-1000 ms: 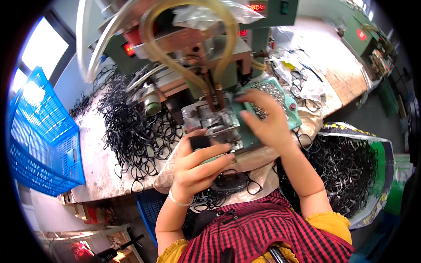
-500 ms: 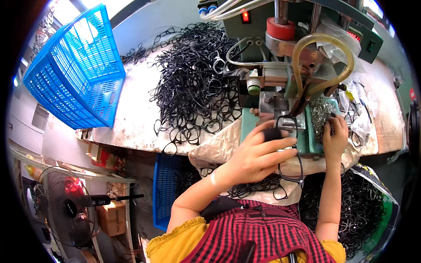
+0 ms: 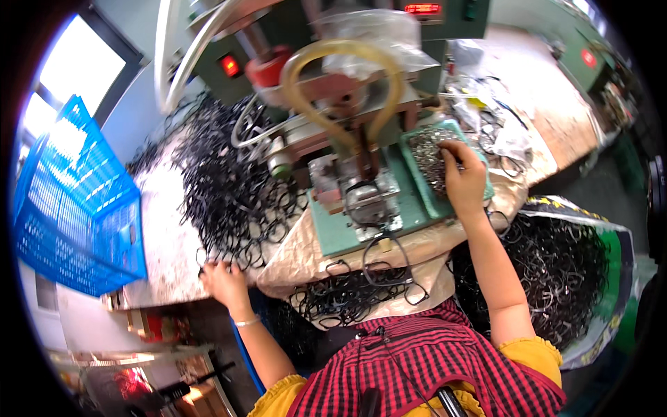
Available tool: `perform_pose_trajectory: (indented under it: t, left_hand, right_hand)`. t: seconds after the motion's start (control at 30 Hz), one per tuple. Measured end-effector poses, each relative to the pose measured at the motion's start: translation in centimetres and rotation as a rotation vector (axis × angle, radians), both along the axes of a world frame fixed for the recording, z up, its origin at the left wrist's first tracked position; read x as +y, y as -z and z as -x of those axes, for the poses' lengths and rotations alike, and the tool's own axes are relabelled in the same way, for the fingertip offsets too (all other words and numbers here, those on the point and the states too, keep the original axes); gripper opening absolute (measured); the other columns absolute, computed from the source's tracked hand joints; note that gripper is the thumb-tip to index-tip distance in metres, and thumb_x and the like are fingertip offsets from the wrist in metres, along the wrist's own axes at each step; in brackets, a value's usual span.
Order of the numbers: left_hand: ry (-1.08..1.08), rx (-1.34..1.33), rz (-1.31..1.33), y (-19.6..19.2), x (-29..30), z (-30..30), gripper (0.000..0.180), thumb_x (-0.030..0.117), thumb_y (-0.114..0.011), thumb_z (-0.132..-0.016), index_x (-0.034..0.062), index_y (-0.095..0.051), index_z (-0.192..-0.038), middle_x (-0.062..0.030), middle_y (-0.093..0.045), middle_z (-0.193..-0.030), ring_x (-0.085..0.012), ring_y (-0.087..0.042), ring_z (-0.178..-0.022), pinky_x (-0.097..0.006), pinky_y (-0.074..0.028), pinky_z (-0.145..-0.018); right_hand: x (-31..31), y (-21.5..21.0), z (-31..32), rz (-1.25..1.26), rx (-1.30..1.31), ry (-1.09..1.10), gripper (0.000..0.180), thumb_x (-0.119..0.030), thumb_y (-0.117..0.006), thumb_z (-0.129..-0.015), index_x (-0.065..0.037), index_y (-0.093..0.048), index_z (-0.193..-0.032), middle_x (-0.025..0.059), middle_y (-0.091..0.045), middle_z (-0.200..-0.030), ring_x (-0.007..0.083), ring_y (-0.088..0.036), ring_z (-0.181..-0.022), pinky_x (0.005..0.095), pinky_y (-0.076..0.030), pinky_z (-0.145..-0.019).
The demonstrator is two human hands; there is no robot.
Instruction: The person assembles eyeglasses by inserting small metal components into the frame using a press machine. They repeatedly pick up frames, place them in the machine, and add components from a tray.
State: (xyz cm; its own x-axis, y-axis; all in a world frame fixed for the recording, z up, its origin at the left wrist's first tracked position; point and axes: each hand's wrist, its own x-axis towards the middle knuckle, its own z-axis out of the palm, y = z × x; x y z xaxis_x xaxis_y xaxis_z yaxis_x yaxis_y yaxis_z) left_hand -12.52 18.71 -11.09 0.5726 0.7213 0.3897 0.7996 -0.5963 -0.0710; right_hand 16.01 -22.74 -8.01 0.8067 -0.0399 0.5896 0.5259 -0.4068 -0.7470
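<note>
At the table's left front edge, my left hand (image 3: 226, 286) has its fingers a little apart at a loose black eyeglass frame (image 3: 201, 256), which they appear to touch. My right hand (image 3: 464, 179) is at a green tray (image 3: 432, 206) of small metal pieces (image 3: 425, 154), thumb and fingers pinched together; anything between them is too small to make out. Between my hands, another black eyeglass frame (image 3: 366, 272) sits at the metal fixture (image 3: 372, 205) of a green press machine (image 3: 340, 240), one rim hanging over the front edge.
A heap of black eyeglass frames (image 3: 219, 174) covers the table behind my left hand. A blue plastic basket (image 3: 76, 208) stands at far left. More frames (image 3: 347, 295) lie before my apron, and a big sack (image 3: 622, 260) of black pieces stands right. A yellowish hose (image 3: 340, 47) loops over the press.
My left hand has left the frame at the press and moved left to the table edge. My right hand stays at the tray, now pinched at its upper side. The view has turned.
</note>
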Motion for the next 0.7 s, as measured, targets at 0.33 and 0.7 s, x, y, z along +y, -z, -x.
perform_pose_trajectory:
  t: [0.33, 0.7]
  left_hand:
    - [0.32, -0.878, 0.488, -5.7, -2.1, -1.8, 0.029, 0.026, -0.054, -0.106, 0.0009, -0.065, -0.116, 0.0035, -0.055, -0.078, -0.0071, -0.046, -0.064, -0.025, -0.038, -0.057]
    - [0.55, -1.228, 1.698, -3.7, -11.3, -12.5, 0.034, 0.038, -0.047, -0.107, 0.0119, -0.049, -0.085, -0.0067, -0.06, -0.081, -0.0169, -0.053, -0.067, -0.031, -0.046, -0.061]
  right_hand:
    - [-6.0, 0.4, 4.0, 0.143, -0.022, 0.186, 0.015, 0.003, -0.073, -0.079, -0.003, -0.075, -0.093, 0.0112, -0.072, -0.09, 0.0282, -0.068, -0.089, 0.035, -0.052, -0.081]
    - [5.6, -6.2, 3.5, -0.251, 0.135, -0.428, 0.034, 0.0, -0.074, -0.08, 0.001, -0.067, -0.113, 0.0099, -0.072, -0.101, 0.019, -0.069, -0.091, 0.0311, -0.053, -0.083]
